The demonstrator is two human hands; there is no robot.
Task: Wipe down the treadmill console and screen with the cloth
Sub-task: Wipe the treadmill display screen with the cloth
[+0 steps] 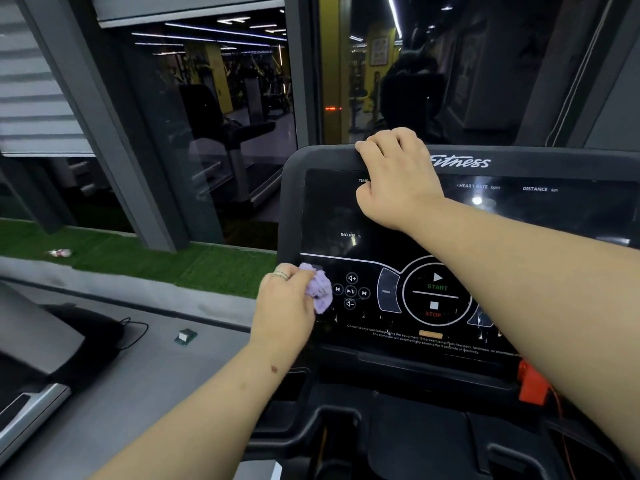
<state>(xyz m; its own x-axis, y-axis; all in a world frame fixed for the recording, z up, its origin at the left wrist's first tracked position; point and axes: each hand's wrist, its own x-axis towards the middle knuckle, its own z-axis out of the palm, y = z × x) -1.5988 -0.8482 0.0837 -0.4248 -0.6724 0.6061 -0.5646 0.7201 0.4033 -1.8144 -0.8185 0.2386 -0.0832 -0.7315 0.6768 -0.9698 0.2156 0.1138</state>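
Observation:
The black treadmill console (294, 188) fills the right half of the view, its dark screen (329, 209) above a panel with START and STOP buttons (435, 295). My left hand (282, 308) grips a bunched lilac cloth (320, 289) and holds it against the console's lower left, beside the media buttons. My right hand (394, 174) reaches across and grips the console's top edge, fingers curled over it, with the forearm crossing the screen's right side.
A red safety clip (531, 382) with a cord hangs at the console's lower right. Dark window glass (225, 116) stands behind the console. Green turf (156, 258) and a grey ledge with a small box (186, 337) and a cable lie to the left.

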